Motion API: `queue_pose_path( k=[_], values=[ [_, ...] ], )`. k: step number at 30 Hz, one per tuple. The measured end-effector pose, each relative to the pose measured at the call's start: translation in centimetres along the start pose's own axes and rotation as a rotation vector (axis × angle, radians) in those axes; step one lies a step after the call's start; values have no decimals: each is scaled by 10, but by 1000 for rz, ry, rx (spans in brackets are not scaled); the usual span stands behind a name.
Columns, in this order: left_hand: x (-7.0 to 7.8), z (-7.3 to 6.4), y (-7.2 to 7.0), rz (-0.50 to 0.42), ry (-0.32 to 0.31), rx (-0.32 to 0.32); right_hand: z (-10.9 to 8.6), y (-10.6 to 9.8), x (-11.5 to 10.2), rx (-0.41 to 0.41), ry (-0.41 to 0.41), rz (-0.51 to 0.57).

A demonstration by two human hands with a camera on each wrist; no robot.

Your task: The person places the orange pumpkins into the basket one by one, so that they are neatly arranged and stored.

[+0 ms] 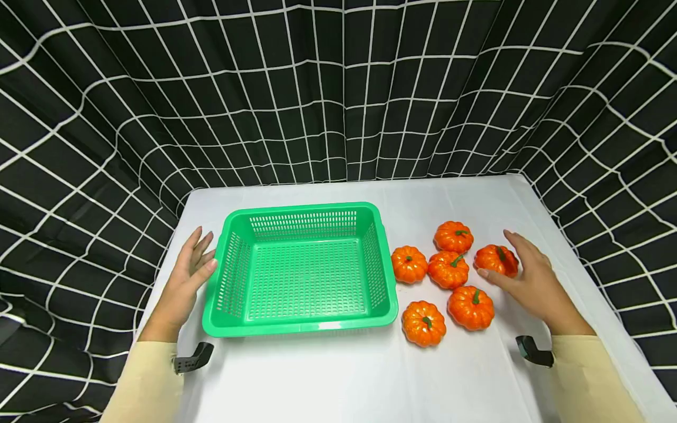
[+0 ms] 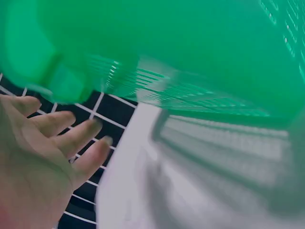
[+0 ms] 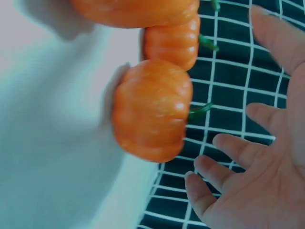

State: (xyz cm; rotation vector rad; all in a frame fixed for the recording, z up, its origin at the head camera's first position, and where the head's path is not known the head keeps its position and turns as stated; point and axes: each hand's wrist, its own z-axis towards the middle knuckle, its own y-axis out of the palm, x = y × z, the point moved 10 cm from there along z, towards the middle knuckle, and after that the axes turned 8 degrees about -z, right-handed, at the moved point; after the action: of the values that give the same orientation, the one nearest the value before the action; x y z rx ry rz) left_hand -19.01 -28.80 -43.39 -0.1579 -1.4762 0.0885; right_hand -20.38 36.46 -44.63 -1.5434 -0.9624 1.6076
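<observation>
A green plastic basket [image 1: 298, 329] with slotted walls stands on the table, its inside showing no contents. My left hand [image 1: 187, 276] is beside the basket's left rim, fingers extended and nothing held; whether the thumb touches the rim I cannot tell. In the left wrist view the left hand [image 2: 43, 157] lies spread below the green wall. Several small orange pumpkins with green stems sit right of the basket. The rightmost pumpkin [image 1: 496, 261] lies between the spread thumb and fingers of my right hand [image 1: 531, 279]. In the right wrist view that hand [image 3: 252, 167] appears apart from the nearest pumpkin [image 3: 152, 112].
Other pumpkins stand close together: one at the back [image 1: 453, 237], one in the middle [image 1: 448, 270], one by the basket wall [image 1: 409, 264] and two in front, left [image 1: 424, 324] and right [image 1: 471, 308]. A white cloth covers the table [image 1: 317, 376]. Black gridded curtains [image 1: 296, 88] surround it.
</observation>
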Motion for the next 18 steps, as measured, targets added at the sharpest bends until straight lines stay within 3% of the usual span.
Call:
queue_pose_path(
  k=[4,7,13,18],
  values=[
    [-12,-2,-2,-312,1,45,-1,4,8,30,0,32],
    [-22,-1,1,-455,30,65,-1,8,16,35,18,49],
    [-46,-2,15,-585,-5,97,-2,16,30,63,49,74],
    [-50,-5,25,-648,11,77,0,21,36,100,54,57]
  ],
)
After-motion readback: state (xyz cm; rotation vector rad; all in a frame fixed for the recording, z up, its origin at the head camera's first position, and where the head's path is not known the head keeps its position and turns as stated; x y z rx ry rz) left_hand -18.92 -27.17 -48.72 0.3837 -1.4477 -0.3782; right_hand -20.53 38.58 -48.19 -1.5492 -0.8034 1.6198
